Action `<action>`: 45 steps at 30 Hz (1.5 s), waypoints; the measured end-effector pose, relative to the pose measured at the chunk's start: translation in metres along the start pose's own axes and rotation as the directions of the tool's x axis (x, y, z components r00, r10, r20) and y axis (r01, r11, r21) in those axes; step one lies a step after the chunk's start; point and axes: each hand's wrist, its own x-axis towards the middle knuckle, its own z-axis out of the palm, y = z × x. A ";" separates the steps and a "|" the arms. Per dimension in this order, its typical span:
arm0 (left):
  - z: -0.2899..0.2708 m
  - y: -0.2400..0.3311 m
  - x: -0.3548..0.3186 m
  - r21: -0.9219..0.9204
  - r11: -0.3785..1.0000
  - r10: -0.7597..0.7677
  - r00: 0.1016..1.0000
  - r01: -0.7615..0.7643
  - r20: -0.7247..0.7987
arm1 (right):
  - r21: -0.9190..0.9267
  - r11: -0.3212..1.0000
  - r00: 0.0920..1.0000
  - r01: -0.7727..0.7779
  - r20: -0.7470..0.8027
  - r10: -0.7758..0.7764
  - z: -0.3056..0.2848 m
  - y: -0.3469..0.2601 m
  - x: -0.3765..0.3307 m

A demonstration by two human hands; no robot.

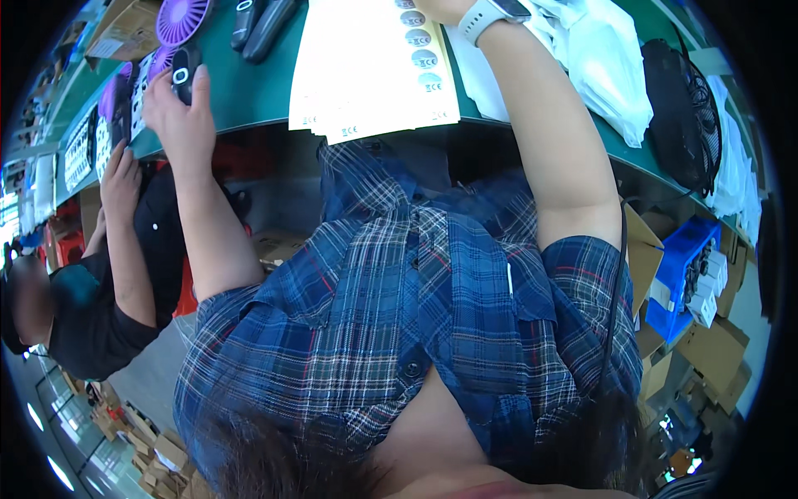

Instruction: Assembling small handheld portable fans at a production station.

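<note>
My left hand [176, 116] is closed around the black handle of a handheld fan [184, 75], thumb along one side, at the left of the green table. A purple fan head [160, 61] shows just beyond its fingers. At the top edge my right hand [445, 8], with a watch [492, 17] on the wrist, reaches over sheets of round silver stickers [366, 75]. Its fingers are cut off by the picture's edge. The pale sheets lie stacked unevenly and overhang the near table edge. Two black handles [264, 32] and another purple fan [183, 18] lie beyond my left hand.
A co-worker's hand [121, 179] is at the table edge on my left, near a dark purple fan [116, 98]. White plastic bags [594, 66] and a black mesh bag [683, 116] stand at the right. Below are a blue crate [677, 279] and cardboard boxes [711, 353].
</note>
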 end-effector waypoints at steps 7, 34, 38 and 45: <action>-0.066 0.095 -0.018 -0.641 -0.322 0.199 0.712 0.697 0.674 | 0.097 0.993 0.953 -0.061 0.301 0.029 -0.044 -0.009 -0.001; -0.110 0.152 -0.023 -0.393 -0.181 0.767 0.379 0.902 0.517 | 0.660 0.685 0.896 -0.309 -0.039 0.442 -0.163 -0.137 -0.155; -0.114 0.150 -0.021 -0.402 -0.174 0.774 0.378 0.899 0.509 | 0.620 0.725 0.898 -0.300 -0.072 0.434 -0.165 -0.141 -0.152; -0.109 0.150 -0.021 -0.412 -0.162 0.784 0.370 0.897 0.499 | 0.564 0.749 0.882 -0.347 -0.075 0.465 -0.163 -0.142 -0.150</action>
